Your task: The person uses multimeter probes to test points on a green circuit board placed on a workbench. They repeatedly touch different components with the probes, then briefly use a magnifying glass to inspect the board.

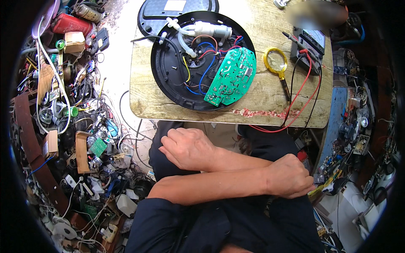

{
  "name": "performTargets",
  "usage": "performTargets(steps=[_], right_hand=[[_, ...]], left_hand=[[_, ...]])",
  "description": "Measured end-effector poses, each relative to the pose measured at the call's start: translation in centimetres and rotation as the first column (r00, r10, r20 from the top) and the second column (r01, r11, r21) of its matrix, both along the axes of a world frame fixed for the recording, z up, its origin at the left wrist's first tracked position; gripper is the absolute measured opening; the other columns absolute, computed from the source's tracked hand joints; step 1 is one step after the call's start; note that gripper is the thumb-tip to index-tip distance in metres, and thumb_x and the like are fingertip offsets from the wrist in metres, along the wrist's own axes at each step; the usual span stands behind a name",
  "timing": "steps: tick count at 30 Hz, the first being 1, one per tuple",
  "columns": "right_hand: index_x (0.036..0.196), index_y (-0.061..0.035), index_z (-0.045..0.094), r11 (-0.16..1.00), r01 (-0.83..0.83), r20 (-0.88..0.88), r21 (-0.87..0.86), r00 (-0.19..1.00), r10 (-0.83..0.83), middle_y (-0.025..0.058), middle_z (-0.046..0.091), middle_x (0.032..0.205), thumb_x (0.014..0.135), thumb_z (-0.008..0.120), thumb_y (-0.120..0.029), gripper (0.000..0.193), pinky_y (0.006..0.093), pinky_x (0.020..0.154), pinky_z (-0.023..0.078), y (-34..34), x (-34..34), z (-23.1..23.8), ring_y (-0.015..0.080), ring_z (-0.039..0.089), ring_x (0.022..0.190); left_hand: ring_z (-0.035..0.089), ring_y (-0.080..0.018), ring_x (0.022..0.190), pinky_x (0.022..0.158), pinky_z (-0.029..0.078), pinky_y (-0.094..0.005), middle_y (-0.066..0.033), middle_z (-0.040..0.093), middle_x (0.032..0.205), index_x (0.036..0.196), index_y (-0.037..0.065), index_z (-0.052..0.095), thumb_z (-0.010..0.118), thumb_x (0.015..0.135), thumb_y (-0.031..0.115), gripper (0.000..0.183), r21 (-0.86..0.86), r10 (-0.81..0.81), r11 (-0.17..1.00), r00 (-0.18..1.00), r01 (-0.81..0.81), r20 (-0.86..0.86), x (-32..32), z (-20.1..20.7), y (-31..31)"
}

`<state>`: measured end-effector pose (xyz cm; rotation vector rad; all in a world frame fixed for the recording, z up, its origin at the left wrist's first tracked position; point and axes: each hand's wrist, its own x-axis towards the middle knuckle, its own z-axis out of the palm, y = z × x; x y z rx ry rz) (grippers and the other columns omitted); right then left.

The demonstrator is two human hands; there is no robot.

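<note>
My forearms cross over my lap, the left one lying nearer to me. My left hand (289, 175) is on the right side, curled into a fist with nothing seen in it. On the left side my right hand (185, 147) is closed too, its fingers bent down over my knee, just short of the table's near edge. Neither hand touches the round black appliance base (168, 86) on the table. A green circuit board (232, 78) lies tilted on its right part, beside coloured wires and a white cylindrical pump (211, 29) with clear tubing.
The wooden table (270, 101) also carries a black cover (194, 7), a yellow-rimmed magnifying glass (276, 61) and a multimeter (312, 40). Its red test lead (306, 84) hangs over the near edge. Heaped electronic scrap (97, 143) covers the floor at left, with more at right.
</note>
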<state>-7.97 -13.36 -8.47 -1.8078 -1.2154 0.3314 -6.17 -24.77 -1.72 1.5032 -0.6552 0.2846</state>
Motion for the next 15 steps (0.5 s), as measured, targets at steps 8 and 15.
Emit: performTargets(steps=[8, 15], right_hand=[[0.082, -0.0068, 0.061, 1.0, -0.007, -0.01, -0.003, 1.0, 0.007, 0.0098, 0.059, 0.079, 0.092, 0.078, -0.023, 0.025, 0.0423, 0.061, 0.054, 0.17, -0.02, 0.11, 0.0294, 0.066, 0.071], [0.082, -0.0061, 0.061, 0.998, 0.021, -0.024, 0.067, 1.0, -0.019, 0.0107, 0.059, 0.079, 0.093, 0.077, -0.023, 0.025, 0.0432, 0.062, 0.054, 0.27, -0.18, -0.15, 0.0308, 0.066, 0.072]], left_hand=[[0.064, -0.0314, 0.055, 0.051, 0.051, -0.044, -0.0079, 0.058, 0.057, 0.064, 0.01, 0.056, 0.076, 0.095, 0.029, 0.042, 0.007, 0.007, 1.0, 1.0, -0.007, -0.009, 0.21, 0.04, 0.25], [0.064, -0.0319, 0.056, 0.051, 0.05, -0.0445, -0.0083, 0.057, 0.058, 0.064, 0.01, 0.055, 0.077, 0.094, 0.029, 0.042, 0.019, 0.005, 1.0, 1.0, -0.005, -0.011, 0.34, 0.04, 0.49]])
